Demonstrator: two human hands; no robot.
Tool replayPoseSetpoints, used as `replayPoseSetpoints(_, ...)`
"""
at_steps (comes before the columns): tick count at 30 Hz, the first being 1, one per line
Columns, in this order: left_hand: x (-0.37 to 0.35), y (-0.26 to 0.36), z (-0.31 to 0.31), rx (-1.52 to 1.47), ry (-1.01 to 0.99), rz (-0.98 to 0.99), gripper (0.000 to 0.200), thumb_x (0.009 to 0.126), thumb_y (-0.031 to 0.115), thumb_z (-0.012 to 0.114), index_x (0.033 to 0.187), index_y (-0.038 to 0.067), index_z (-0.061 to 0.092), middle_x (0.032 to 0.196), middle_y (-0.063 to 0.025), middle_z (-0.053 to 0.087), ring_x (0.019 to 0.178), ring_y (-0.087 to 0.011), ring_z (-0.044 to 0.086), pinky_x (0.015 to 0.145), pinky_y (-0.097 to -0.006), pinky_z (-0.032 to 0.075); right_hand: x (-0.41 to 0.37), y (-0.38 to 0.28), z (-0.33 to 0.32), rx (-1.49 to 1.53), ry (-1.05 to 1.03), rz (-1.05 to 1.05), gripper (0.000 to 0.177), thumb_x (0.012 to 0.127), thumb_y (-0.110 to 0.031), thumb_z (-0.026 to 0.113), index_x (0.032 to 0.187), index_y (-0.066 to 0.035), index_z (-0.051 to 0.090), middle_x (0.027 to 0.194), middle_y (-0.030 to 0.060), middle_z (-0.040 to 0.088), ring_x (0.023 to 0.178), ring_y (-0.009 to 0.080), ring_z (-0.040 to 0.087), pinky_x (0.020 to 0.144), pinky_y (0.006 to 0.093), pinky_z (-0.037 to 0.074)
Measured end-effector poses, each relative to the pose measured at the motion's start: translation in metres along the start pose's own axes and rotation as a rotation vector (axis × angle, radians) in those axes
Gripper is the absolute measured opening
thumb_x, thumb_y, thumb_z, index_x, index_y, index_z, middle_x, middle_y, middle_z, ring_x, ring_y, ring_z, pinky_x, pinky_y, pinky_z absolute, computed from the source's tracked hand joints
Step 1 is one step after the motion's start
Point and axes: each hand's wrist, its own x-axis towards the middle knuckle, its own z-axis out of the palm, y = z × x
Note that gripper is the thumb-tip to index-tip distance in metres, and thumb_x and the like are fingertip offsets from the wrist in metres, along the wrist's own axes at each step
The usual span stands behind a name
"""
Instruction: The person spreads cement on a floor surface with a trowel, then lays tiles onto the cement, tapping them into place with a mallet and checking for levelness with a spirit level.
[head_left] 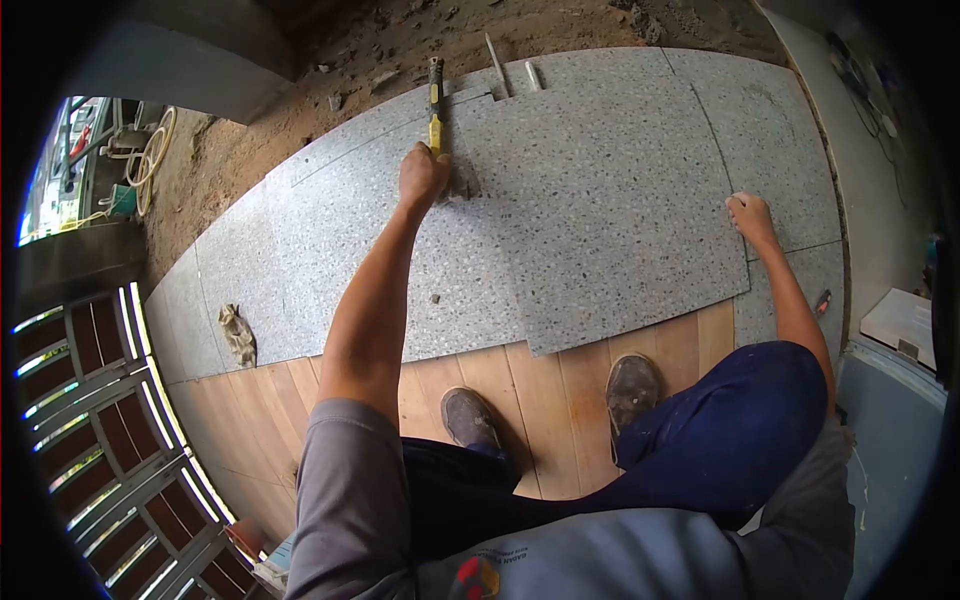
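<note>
we note left hand (424, 178) nearer yellow-black tool (435, 110), fingers wrapped round it, long axis near-far; right hand (750, 218) at speckled slab's (620, 200) right edge, fingers curled, pinch: cannot tell.

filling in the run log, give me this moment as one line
left hand: gripping yellow-and-black tool | right hand: curled, at edge of speckled tile | shoes: on wood-look floor

A floor (640, 190) of speckled grey panels (620, 230) and wooden planks (545, 400) carries a crumpled rag (238, 337) at nine o'clock, two slender sticks (533, 76) at twelve, a small red-tipped object (823, 302) at three.
</note>
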Motion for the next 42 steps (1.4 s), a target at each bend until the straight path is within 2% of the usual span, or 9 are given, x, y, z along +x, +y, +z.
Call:
replayPoseSetpoints(8,-0.002,-0.021,-0.010,0.042,0.041,0.158,0.038,0.081,0.029,0.067,0.097,-0.005,0.058,0.094,-0.0292,0.066,0.090,-0.0461,0.064,0.083,-0.0525,0.051,0.005,0.010,0.009,-0.127,0.114,-0.158,0.035,0.090,-0.026,0.053,0.084,0.009,0.056,0.077,0.0244,0.058,0.068,0.0316,0.056,0.069,0.0426,0.046)
replayPoseSetpoints(13,-0.032,-0.058,-0.107,0.211,-0.110,0.054,0.032,0.081,0.026,0.067,0.086,-0.006,0.061,0.080,-0.0260,0.066,0.075,-0.0419,0.066,0.073,-0.0519,0.052,0.012,0.010,-0.001,-0.224,0.130,-0.110,0.035,0.091,-0.026,0.053,0.087,0.008,0.058,0.081,0.0259,0.061,0.072,0.0330,0.059,0.070,0.0421,0.046)
replayPoseSetpoints(16,-0.100,-0.138,-0.152,0.290,0.022,0.079,0.027,0.080,0.021,0.064,0.084,-0.005,0.059,0.077,-0.0270,0.062,0.074,-0.0451,0.061,0.070,-0.0535,0.047,0.025,0.025,0.009,-0.238,0.172,-0.027,0.032,0.091,-0.025,0.053,0.083,0.006,0.058,0.079,0.0219,0.062,0.070,0.0294,0.058,0.068,0.0412,0.046)
replayPoseSetpoints(20,-0.227,-0.258,-0.171,0.267,0.107,-0.233,0.027,0.083,0.020,0.067,0.078,-0.004,0.055,0.068,-0.0180,0.055,0.060,-0.0322,0.050,0.060,-0.0468,0.041,0.036,0.049,0.027,-0.192,0.345,0.000,0.034,0.092,-0.025,0.054,0.075,0.003,0.046,0.067,0.0104,0.049,0.063,0.0216,0.044,0.062,0.0385,0.039)
replayPoseSetpoints(24,-0.360,-0.370,-0.141,0.258,0.222,-0.599,0.035,0.085,0.027,0.066,0.078,-0.005,0.054,0.061,-0.0126,0.054,0.056,-0.0245,0.048,0.053,-0.0418,0.040,0.034,0.035,0.019,-0.199,0.265,0.003,0.031,0.091,-0.023,0.052,0.074,0.003,0.049,0.067,0.0158,0.051,0.062,0.0225,0.047,0.062,0.0408,0.041)
replayPoseSetpoints(25,-0.384,-0.341,-0.141,0.018,0.239,-0.677,0.036,0.084,0.029,0.063,0.078,-0.005,0.056,0.060,-0.0138,0.056,0.051,-0.0258,0.050,0.050,-0.0429,0.040,0.032,0.037,0.020,-0.173,0.237,-0.041,0.030,0.091,-0.022,0.051,0.074,0.003,0.048,0.069,0.0179,0.051,0.064,0.0240,0.049,0.063,0.0420,0.042)
replayPoseSetpoints(26,-0.417,-0.357,-0.122,0.129,0.361,-0.491,0.036,0.085,0.029,0.062,0.076,-0.005,0.058,0.058,-0.0156,0.057,0.047,-0.0267,0.053,0.048,-0.0425,0.042,0.030,0.032,0.017,-0.157,0.215,-0.025,0.030,0.091,-0.022,0.051,0.073,0.002,0.046,0.069,0.0155,0.049,0.063,0.0227,0.047,0.062,0.0412,0.041)
replayPoseSetpoints(33,-0.459,-0.291,-0.075,0.224,0.223,-0.608,0.040,0.086,0.033,0.062,0.075,-0.006,0.060,0.060,-0.0169,0.059,0.049,-0.0273,0.055,0.049,-0.0428,0.043,0.034,0.037,0.024,-0.033,0.223,0.108,0.029,0.093,-0.028,0.061,0.073,-0.015,0.044,0.069,-0.0033,0.041,0.065,0.0127,0.038,0.056,0.0339,0.035)
replayPoseSetpoints(42,-0.432,-0.277,-0.080,0.270,0.123,-0.639,0.046,0.088,0.037,0.062,0.073,-0.006,0.062,0.063,-0.0186,0.062,0.051,-0.0282,0.059,0.050,-0.0432,0.046,0.020,0.044,0.011,-0.023,0.106,0.067,0.030,0.092,-0.030,0.062,0.072,-0.010,0.053,0.065,0.0007,0.051,0.061,0.0131,0.045,0.056,0.0332,0.039)
